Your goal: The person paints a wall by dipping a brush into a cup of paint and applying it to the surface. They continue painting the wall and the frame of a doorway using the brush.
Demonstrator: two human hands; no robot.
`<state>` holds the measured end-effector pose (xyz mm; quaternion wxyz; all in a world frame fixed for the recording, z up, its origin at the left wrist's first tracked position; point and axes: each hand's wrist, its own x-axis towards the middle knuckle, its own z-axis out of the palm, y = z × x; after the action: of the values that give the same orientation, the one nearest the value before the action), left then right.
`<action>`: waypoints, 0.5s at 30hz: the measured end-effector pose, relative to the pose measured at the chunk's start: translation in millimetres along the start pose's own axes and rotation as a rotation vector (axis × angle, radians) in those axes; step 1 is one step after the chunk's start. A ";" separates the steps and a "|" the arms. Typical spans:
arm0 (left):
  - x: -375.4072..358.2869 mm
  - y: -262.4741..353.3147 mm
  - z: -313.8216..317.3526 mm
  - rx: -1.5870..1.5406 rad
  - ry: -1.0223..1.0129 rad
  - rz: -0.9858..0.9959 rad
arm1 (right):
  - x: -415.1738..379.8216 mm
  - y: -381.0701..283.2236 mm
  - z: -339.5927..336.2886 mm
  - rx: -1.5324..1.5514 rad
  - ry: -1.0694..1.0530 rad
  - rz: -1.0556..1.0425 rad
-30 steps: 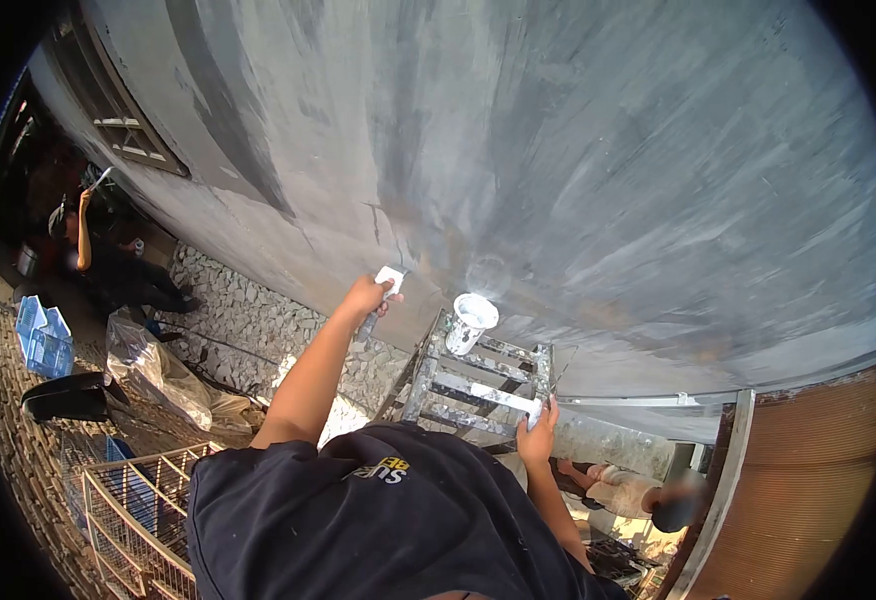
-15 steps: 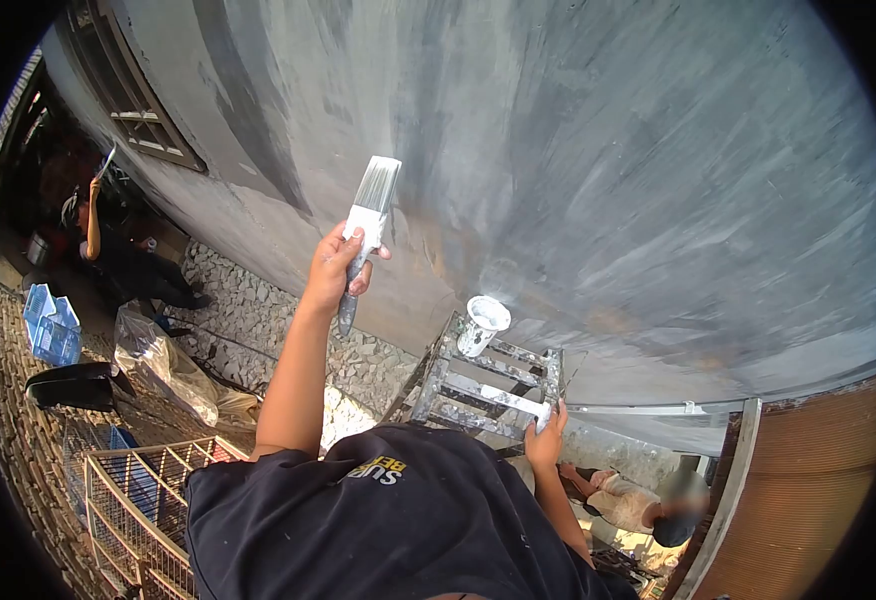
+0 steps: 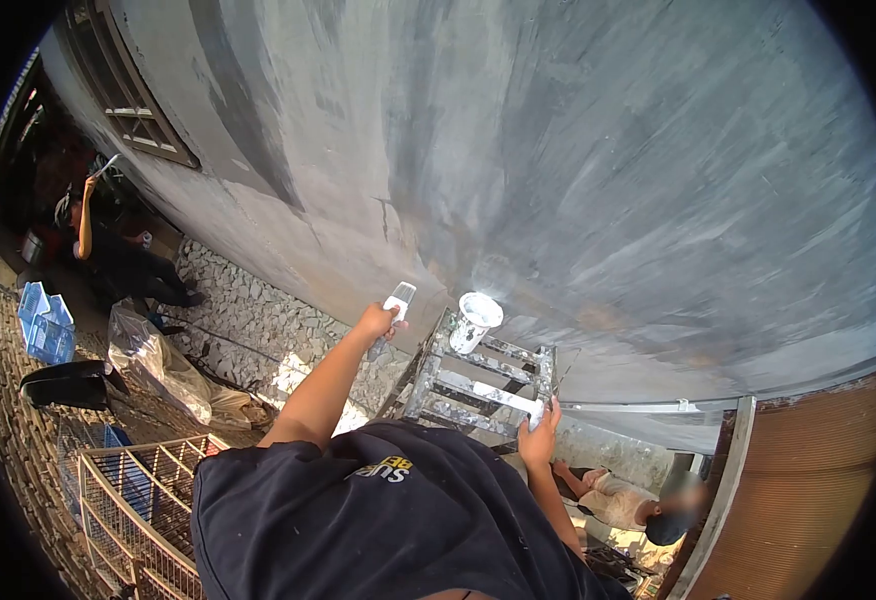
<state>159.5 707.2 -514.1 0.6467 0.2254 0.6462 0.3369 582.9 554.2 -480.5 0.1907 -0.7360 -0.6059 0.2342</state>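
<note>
A paintbrush (image 3: 400,298) with white paint on its bristles and ferrule is gripped in my left hand (image 3: 382,320), low beside the grey wall (image 3: 558,150). My left fingers close round its handle. A paint-splashed wooden ladder (image 3: 478,388) stands in front of me against the wall. On its top rests a white paint pot (image 3: 476,322), a little right of the brush and apart from it. My right hand (image 3: 538,437) is closed on the ladder's right side, at the end of a white-smeared rung; its fingers are partly hidden.
A person (image 3: 108,250) with a raised arm holds a tool at the far left. Another person (image 3: 626,502) is below on the right. A wire cage (image 3: 148,510), plastic bag (image 3: 163,370), blue container (image 3: 46,322) and rubble (image 3: 233,295) lie left. A corrugated brown sheet (image 3: 798,490) is right.
My left hand has come down and right with the paintbrush, from up in front of the wall to near the paint pot. My right hand stays on the ladder.
</note>
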 end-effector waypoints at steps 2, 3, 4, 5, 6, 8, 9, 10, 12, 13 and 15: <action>-24.1 32.5 1.5 0.022 0.011 0.072 | 1.1 -0.3 0.1 0.002 0.013 -0.008; -42.8 52.8 3.1 0.040 0.023 0.140 | 1.1 0.8 0.5 0.004 0.013 -0.004; -59.8 73.4 4.1 0.044 0.022 0.139 | 1.5 1.1 0.4 -0.004 0.015 -0.005; -77.8 95.2 4.7 -0.032 -0.010 0.248 | 2.0 2.9 1.5 -0.012 0.015 -0.007; -98.1 112.4 5.6 -0.110 -0.040 0.356 | 1.6 4.4 2.5 -0.010 0.013 -0.003; -146.5 143.7 9.3 -0.134 -0.024 0.488 | 2.4 7.5 4.8 -0.029 0.057 -0.066; -161.9 154.1 10.3 -0.161 -0.010 0.624 | 2.9 8.4 5.3 -0.027 0.056 -0.065; -170.5 157.7 10.1 -0.160 -0.010 0.623 | 2.7 8.3 4.4 -0.027 0.045 -0.055; -181.1 157.8 6.8 -0.310 -0.048 0.880 | 2.3 5.8 3.3 -0.026 0.032 -0.044; -175.2 155.6 3.7 -0.287 -0.071 0.889 | 2.4 3.4 2.5 -0.017 0.025 -0.027; -146.2 142.3 4.2 -0.284 -0.050 0.823 | 1.5 2.7 1.9 -0.013 0.016 -0.012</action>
<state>152.1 697.1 -310.4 0.4987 0.3813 0.4339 0.6463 584.2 555.1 -483.7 0.1922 -0.7355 -0.6102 0.2231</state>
